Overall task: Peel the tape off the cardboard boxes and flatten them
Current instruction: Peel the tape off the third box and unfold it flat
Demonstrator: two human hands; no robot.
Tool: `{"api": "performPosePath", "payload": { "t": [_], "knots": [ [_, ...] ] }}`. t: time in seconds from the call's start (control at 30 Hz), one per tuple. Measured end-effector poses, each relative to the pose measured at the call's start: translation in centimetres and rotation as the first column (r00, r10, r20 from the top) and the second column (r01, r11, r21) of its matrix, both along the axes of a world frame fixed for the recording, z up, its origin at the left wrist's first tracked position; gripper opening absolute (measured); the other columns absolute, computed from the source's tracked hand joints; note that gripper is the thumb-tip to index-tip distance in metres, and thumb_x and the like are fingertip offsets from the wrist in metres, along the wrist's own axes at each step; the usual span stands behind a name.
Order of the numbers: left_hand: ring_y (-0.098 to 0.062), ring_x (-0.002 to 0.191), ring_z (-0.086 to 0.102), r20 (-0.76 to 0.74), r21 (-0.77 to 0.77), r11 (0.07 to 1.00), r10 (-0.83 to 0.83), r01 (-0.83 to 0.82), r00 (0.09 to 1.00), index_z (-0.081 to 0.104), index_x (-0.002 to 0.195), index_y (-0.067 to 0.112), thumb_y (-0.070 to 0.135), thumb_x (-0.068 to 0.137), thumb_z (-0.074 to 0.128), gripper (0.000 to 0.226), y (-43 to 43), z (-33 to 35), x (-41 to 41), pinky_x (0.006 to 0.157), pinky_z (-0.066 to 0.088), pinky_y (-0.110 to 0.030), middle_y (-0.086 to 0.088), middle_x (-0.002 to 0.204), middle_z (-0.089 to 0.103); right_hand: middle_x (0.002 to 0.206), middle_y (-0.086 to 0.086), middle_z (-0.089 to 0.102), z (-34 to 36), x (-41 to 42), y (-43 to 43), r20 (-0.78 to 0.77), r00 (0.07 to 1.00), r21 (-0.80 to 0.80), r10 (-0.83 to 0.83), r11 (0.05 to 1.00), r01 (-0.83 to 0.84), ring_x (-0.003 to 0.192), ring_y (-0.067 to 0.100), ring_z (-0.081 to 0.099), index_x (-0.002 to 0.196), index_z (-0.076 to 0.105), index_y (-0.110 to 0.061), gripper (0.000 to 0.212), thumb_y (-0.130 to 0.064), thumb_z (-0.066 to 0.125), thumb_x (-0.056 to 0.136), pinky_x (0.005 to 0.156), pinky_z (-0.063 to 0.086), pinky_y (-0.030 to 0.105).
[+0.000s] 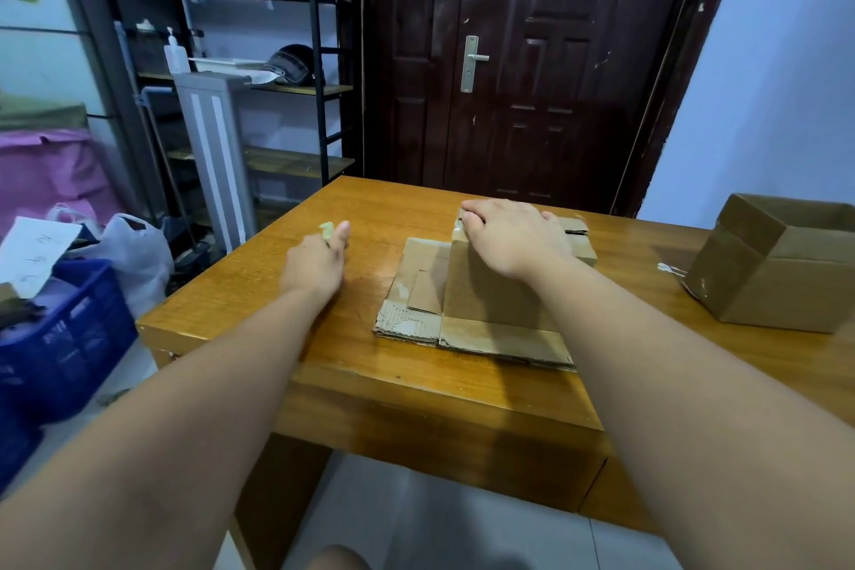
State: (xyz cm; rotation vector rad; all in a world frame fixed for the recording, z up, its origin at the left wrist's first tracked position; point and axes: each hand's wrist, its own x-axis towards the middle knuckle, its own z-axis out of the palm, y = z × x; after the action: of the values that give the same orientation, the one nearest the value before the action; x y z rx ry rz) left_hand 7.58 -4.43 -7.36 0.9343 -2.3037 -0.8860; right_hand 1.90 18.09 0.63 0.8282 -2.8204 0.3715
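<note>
Head view: my right hand (509, 241) presses flat on the collapsed cardboard box (490, 305) at the middle of the table (277, 338). My left hand (317, 264) pinches a tape wad (327, 229). The cardboard looks light and stiff, so I'd press along its creases.

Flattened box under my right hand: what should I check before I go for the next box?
1. Right hand presses the flattened box down: ok.
2. Flattened box fully flat on the table: cannot tell, its far end is under the hand.
3. Tape all off it: cannot tell.
4. Left hand free: not ok, it pinches a tape wad.
5. Open box at the right flattened: not ok, it stands upright.
6. Tape scrap beside that box cleared: not ok, it lies on the table.
</note>
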Motion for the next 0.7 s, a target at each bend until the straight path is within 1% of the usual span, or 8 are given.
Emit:
{"api": "performPosePath", "payload": {
  "t": [0.07,0.13,0.2,0.3,0.53,0.57,0.63,0.7],
  "knots": [
    [-0.028,0.091,0.060,0.122,-0.089,0.995,0.054,-0.044,0.991,0.058,0.104,0.002,0.057,0.098,0.023,0.065,-0.2,-0.2,0.2,0.078,0.048,-0.038,-0.015,0.100,0.062,0.154,-0.005,0.035,0.0,0.0,0.0,-0.001,1.000,-0.001,0.000,1.000,0.000,0.142,0.022,0.029,0.146,0.034,-0.037,0.049,-0.044,0.016,0.101,0.116,0.018,0.052],
    [-0.032,0.110,0.050,0.228,-0.109,0.993,0.065,-0.041,0.971,0.049,0.126,0.003,0.042,0.100,0.036,0.048,-0.3,-0.3,0.3,0.093,0.043,-0.041,-0.020,0.124,0.047,0.154,-0.005,0.035,0.1,0.1,0.0,-0.001,1.000,0.001,-0.001,1.000,0.001,0.142,0.022,0.029,0.146,0.034,-0.037,0.049,-0.044,0.016,0.101,0.115,0.018,0.052],
    [-0.034,0.120,0.042,0.241,-0.070,0.997,0.041,-0.025,0.970,0.046,0.132,0.006,0.026,0.097,0.049,0.040,-0.2,-0.2,0.3,0.100,0.039,-0.040,-0.020,0.134,0.035,0.154,-0.005,0.034,0.1,0.1,0.1,-0.001,1.000,0.007,-0.002,1.000,0.002,0.142,0.022,0.029,0.146,0.034,-0.036,0.049,-0.044,0.016,0.101,0.115,0.018,0.052],
    [-0.034,0.124,0.040,0.115,-0.038,0.998,0.050,-0.046,0.992,0.048,0.131,0.012,0.013,0.093,0.057,0.039,-0.3,-0.1,0.3,0.102,0.038,-0.040,-0.017,0.136,0.038,0.154,-0.005,0.034,0.1,0.1,0.0,-0.002,1.000,0.012,-0.002,1.000,0.002,0.142,0.022,0.029,0.146,0.034,-0.036,0.049,-0.044,0.016,0.101,0.114,0.018,0.051],
    [-0.030,0.122,0.038,-0.015,-0.142,0.976,0.162,-0.163,0.987,0.069,0.109,0.016,0.020,0.095,0.049,0.025,0.9,1.9,0.7,0.102,0.034,-0.039,-0.010,0.132,0.043,0.154,-0.005,0.034,0.1,0.1,0.1,-0.001,1.000,0.008,0.003,1.000,-0.003,0.142,0.021,0.029,0.146,0.034,-0.036,0.049,-0.043,0.016,0.101,0.115,0.018,0.052],
    [-0.030,0.119,0.042,-0.068,-0.105,0.986,0.125,-0.132,0.990,0.070,0.104,0.018,0.022,0.096,0.047,0.025,1.3,2.3,0.5,0.101,0.038,-0.041,-0.009,0.128,0.047,0.154,-0.005,0.035,0.2,0.2,0.1,0.000,1.000,0.007,0.005,1.000,-0.005,0.142,0.022,0.029,0.146,0.034,-0.036,0.049,-0.043,0.017,0.101,0.115,0.018,0.052],
    [-0.026,0.105,0.055,-0.218,0.060,0.995,-0.068,0.083,0.974,0.070,0.099,0.020,0.027,0.098,0.044,0.027,3.2,3.9,0.3,0.094,0.046,-0.043,-0.006,0.111,0.060,0.153,-0.002,0.037,0.3,0.3,0.0,0.010,1.000,-0.009,0.005,1.000,-0.005,0.141,0.023,0.031,0.147,0.033,-0.034,0.049,-0.043,0.018,0.101,0.114,0.019,0.051],
    [-0.016,0.092,0.059,-0.362,0.236,0.890,-0.291,0.389,0.886,0.067,0.105,0.017,0.035,0.100,0.041,0.032,6.3,5.9,0.5,0.086,0.049,-0.036,0.002,0.098,0.064,0.149,0.004,0.042,0.4,0.4,0.1,0.028,1.000,-0.048,0.000,0.999,0.002,0.137,0.027,0.036,0.147,0.031,-0.030,0.048,-0.043,0.023,0.101,0.113,0.022,0.051]
  ]
}}
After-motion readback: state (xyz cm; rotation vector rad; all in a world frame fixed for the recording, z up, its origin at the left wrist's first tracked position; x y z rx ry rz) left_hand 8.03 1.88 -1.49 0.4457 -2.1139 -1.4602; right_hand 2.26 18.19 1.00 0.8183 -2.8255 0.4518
